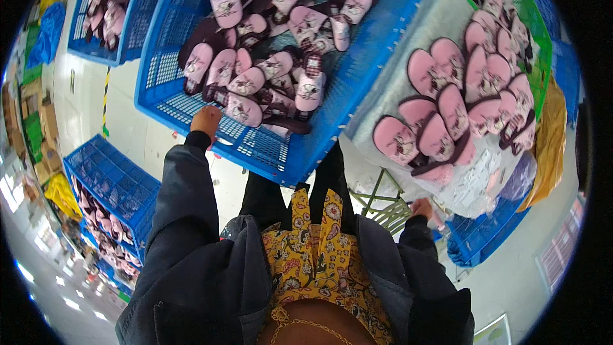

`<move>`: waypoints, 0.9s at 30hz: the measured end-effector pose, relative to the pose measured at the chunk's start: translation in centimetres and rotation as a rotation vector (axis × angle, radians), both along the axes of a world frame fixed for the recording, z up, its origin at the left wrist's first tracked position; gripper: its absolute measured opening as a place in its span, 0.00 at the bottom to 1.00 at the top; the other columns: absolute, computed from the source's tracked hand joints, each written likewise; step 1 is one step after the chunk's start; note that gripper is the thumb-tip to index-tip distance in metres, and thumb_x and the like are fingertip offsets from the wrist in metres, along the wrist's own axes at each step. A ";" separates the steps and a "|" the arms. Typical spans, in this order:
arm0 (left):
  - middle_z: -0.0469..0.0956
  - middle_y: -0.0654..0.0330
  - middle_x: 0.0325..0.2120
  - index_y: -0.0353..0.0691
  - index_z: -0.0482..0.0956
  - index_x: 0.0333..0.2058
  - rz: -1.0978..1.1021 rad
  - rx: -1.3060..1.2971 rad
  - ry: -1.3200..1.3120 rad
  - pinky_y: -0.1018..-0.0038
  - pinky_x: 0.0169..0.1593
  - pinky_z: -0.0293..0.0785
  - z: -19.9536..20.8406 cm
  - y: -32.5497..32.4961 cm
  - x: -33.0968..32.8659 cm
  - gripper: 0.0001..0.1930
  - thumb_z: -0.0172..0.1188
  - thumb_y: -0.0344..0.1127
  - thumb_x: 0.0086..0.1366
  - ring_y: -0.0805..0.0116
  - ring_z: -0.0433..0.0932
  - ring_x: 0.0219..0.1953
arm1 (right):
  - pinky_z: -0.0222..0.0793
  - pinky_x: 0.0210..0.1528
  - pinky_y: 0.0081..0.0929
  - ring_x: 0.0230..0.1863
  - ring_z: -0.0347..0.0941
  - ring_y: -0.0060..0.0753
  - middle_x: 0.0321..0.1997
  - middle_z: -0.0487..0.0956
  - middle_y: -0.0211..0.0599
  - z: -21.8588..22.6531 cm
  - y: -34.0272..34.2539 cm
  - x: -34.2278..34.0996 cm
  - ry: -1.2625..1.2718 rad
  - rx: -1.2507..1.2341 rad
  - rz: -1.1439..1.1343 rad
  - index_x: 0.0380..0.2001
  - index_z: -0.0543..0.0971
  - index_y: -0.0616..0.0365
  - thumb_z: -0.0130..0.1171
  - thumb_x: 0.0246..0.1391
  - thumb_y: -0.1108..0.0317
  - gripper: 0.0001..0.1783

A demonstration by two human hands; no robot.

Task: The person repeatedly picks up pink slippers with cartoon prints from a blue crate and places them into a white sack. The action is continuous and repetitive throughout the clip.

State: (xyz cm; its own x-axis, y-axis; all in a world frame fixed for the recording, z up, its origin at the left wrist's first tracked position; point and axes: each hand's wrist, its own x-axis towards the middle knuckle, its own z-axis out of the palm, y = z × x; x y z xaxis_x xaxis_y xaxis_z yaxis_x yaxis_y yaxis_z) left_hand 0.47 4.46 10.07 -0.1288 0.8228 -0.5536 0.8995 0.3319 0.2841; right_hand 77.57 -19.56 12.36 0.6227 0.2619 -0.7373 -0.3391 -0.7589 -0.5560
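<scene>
The left hand (206,119), at 11 o'clock from the person (313,243), looks curled over the rim of the blue basket (377,57); the right hand (421,207), at 2, I can't tell. The basket, at 12, should be stiff, and heavy with soft slippers (244,110). Hold its rim.

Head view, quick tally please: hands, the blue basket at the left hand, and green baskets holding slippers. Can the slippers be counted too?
Hands: 2 (left hand, right hand)
Blue basket at the left hand: 1
Green basket holding slippers: 1
Total: 4
Pink slippers: too heaped to count.
</scene>
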 end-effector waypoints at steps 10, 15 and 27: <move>0.80 0.56 0.34 0.43 0.81 0.34 -0.258 0.252 0.247 0.62 0.44 0.75 -3.7 0.8 -16.2 0.14 0.53 0.45 0.62 0.53 0.78 0.38 | 0.68 0.35 0.22 0.31 0.70 0.22 0.38 0.76 0.34 8.7 20.6 -35.9 0.976 0.034 0.801 0.45 0.74 0.61 0.53 0.61 0.66 0.12; 0.80 0.58 0.31 0.44 0.81 0.32 0.103 0.211 0.445 0.61 0.38 0.75 -1.1 3.0 -13.3 0.15 0.53 0.47 0.64 0.53 0.79 0.35 | 0.69 0.32 0.18 0.31 0.72 0.22 0.36 0.76 0.30 -4.1 26.4 -45.6 0.685 0.065 0.609 0.43 0.74 0.58 0.55 0.60 0.65 0.11; 0.80 0.59 0.29 0.42 0.81 0.29 0.150 0.254 0.398 0.65 0.34 0.74 -0.3 3.3 -12.9 0.12 0.58 0.44 0.62 0.57 0.79 0.31 | 0.66 0.31 0.32 0.32 0.72 0.35 0.32 0.76 0.38 -36.6 33.3 -51.1 0.280 -0.010 1.060 0.47 0.74 0.60 0.59 0.48 0.68 0.20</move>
